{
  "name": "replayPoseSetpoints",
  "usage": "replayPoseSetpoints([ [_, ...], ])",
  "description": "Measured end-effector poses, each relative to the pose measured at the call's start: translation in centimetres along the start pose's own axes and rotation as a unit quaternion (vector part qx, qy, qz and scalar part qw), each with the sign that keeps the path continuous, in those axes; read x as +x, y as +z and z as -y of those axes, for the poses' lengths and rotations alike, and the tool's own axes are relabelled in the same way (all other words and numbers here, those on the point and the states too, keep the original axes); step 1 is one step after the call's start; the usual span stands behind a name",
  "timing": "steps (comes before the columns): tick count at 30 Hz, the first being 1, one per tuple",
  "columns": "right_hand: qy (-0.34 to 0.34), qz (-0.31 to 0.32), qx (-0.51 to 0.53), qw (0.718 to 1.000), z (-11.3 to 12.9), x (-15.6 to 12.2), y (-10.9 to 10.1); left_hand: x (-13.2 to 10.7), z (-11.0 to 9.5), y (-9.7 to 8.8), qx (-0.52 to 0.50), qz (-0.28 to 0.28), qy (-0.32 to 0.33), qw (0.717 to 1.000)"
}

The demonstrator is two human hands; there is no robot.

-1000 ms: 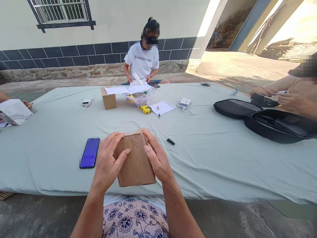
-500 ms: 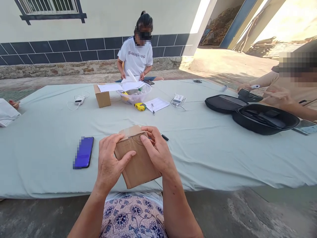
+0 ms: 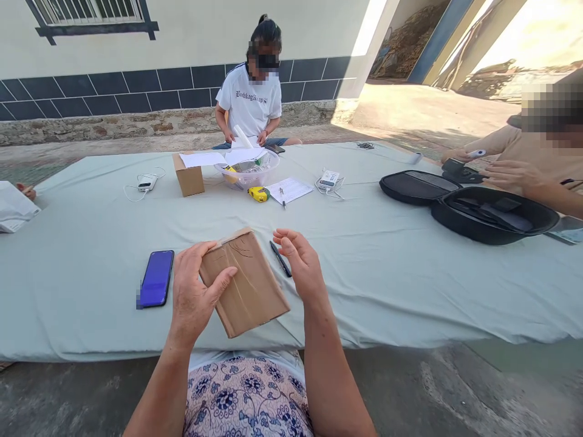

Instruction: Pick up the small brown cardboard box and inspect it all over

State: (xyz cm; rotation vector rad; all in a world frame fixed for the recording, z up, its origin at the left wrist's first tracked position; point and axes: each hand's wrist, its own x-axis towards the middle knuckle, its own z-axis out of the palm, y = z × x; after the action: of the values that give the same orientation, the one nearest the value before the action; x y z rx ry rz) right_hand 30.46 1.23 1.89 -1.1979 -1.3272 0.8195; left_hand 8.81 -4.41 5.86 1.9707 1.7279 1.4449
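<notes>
A small brown cardboard box (image 3: 248,288) with pen scribbles near its top edge is tilted in front of me. My left hand (image 3: 198,288) grips its left side, with the thumb lying across the face. Off the box's right side, my right hand (image 3: 300,261) holds nothing, its fingers loosely bent and the thumb near them. Just left of that hand, a black pen (image 3: 280,259) rests on the tablecloth. A phone (image 3: 156,279) with a blue screen lies to the left of my left hand.
Across the cloth-covered table (image 3: 91,243) stand another cardboard box (image 3: 190,181) and a plastic basket (image 3: 248,180) topped with papers. A yellow tape measure (image 3: 259,193), a written sheet (image 3: 290,189) and an open black case (image 3: 492,215) lie farther right. Co-workers sit opposite and at right.
My right hand has come off the box and moved slightly right, uncovering the pen. The box, still in my left hand, has shifted a little left and its top flap has tipped out of sight.
</notes>
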Motion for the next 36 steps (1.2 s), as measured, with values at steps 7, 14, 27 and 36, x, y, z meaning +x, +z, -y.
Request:
replayPoseSetpoints([
  [7, 0.121, -0.055, -0.232, 0.964, -6.6, 1.2, 1.1, 0.2, 0.6, -0.2, -0.014, -0.01, -0.028, 0.999],
  [14, 0.166, -0.072, -0.227, 0.957, -7.5, 0.8, 1.8, -0.2, 0.5, -0.2, -0.008, -0.013, -0.008, 1.0],
  [27, -0.173, 0.004, 0.249, 0.953, 5.3, -4.6, -1.3, -0.7, -0.1, 0.5, 0.028, -0.018, 0.037, 0.999],
  [36, -0.341, -0.049, 0.011, 0.939, 5.7, -5.9, 1.6, -0.9, -0.1, 0.6, 0.043, -0.032, 0.077, 0.996],
])
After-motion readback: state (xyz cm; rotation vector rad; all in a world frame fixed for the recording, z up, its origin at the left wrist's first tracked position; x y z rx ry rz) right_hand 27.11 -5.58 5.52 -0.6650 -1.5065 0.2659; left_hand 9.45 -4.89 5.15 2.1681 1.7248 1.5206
